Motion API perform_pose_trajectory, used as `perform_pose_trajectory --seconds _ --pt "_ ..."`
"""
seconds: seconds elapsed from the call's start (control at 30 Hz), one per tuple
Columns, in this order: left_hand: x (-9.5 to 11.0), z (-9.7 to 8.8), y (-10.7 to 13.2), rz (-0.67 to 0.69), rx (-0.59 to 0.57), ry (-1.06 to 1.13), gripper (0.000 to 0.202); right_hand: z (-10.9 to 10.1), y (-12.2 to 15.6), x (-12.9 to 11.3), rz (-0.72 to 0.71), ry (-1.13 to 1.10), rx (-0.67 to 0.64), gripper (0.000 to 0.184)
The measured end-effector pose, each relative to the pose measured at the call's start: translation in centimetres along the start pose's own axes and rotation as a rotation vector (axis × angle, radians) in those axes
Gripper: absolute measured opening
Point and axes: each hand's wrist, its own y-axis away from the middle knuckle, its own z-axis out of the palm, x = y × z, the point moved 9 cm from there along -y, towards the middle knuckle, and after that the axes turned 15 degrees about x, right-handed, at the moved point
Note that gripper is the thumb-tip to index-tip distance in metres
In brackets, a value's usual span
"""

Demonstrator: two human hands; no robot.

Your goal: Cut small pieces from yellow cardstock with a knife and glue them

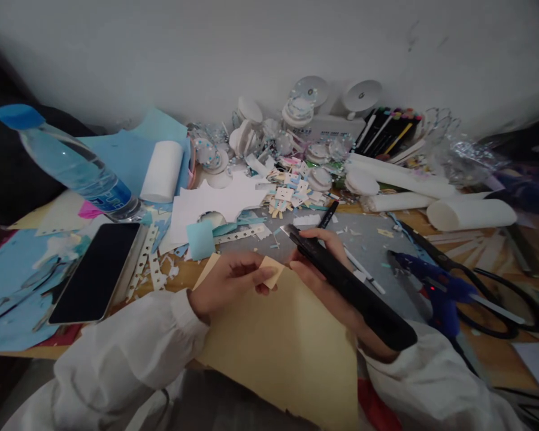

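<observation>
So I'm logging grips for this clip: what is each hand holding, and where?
Left hand pinches the tan paper sheet at its top corner. Right hand grips the black utility knife along its handle.

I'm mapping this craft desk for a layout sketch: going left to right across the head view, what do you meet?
Water bottle → phone → white paper roll → left hand → right hand holding a black utility knife → blue glue gun → black scissors.

Plain white wall (pixel 251 42) behind a cluttered wooden table (pixel 498 353).
</observation>
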Motion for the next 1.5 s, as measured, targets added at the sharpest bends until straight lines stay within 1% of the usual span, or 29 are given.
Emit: perform_pose_trajectory --seconds 0.07,0.13,0.3,0.37,0.47,0.63,0.73,0.83,0.97,1.07,1.13,1.2,1.27,1.33,1.4,1.5 --pt "-0.8 -0.3 -0.3 -0.02 0.012 0.015 0.032 0.2 -0.1 0.8 0.025 -0.037 -0.043 0.039" --pt "-1.6 -0.3 -0.4 -0.05 0.003 0.035 0.032 0.5 0.1 1.2 0.003 -0.059 -0.07 0.042" --pt "-3.1 0.3 0.0 -0.136 -0.044 0.091 0.029 1.0 1.5 1.2 -0.179 -0.086 -0.091 0.054" --pt "-3.4 0.4 0.1 -0.157 -0.048 0.108 0.028 1.0 1.8 0.8 -0.265 -0.07 -0.071 0.057" --pt "-3.7 0.3 0.1 -0.179 -0.029 0.102 0.027 0.5 1.9 0.2 -0.353 -0.021 -0.015 0.06" --pt "-3.3 -0.3 0.0 -0.165 0.01 0.049 0.032 0.2 1.8 0.2 -0.399 0.076 0.019 0.056" --pt "-2.9 -0.2 0.0 -0.162 0.0 0.068 0.039 0.3 1.8 0.6 -0.368 0.11 0.014 0.056" --pt "-2.9 -0.2 0.0 -0.169 0.003 0.087 0.044 0.4 1.7 1.1 -0.322 0.122 0.01 0.06" --pt "-3.2 -0.4 0.0 -0.14 0.008 0.009 0.048 0.5 1.4 1.1 -0.29 0.109 0.008 0.058" --pt "-3.0 -0.3 0.1 -0.091 -0.021 -0.004 0.047 0.7 1.2 1.1 -0.271 0.091 -0.003 0.059" --pt "-2.9 0.0 0.2 -0.077 -0.054 0.049 0.045 0.7 1.1 1.2 -0.247 0.083 -0.011 0.059" --pt "-2.9 0.3 0.3 -0.095 -0.077 0.116 0.04 0.7 1.1 1.4 -0.218 0.074 -0.017 0.057" --pt "-3.1 0.5 0.4 -0.116 -0.081 0.15 0.036 0.7 1.1 1.6 -0.186 0.066 -0.022 0.054" --pt "-3.3 0.5 0.4 -0.112 -0.076 0.129 0.034 0.6 1.0 1.9 -0.132 0.06 -0.031 0.05" --pt "-3.2 0.3 0.5 -0.073 -0.064 0.076 0.032 0.5 0.9 2.3 -0.042 0.047 -0.036 0.043" --pt "-2.8 -0.3 0.5 -0.004 -0.032 -0.043 0.028 -0.1 0.7 3.0 0.095 0.088 -0.014 0.026"
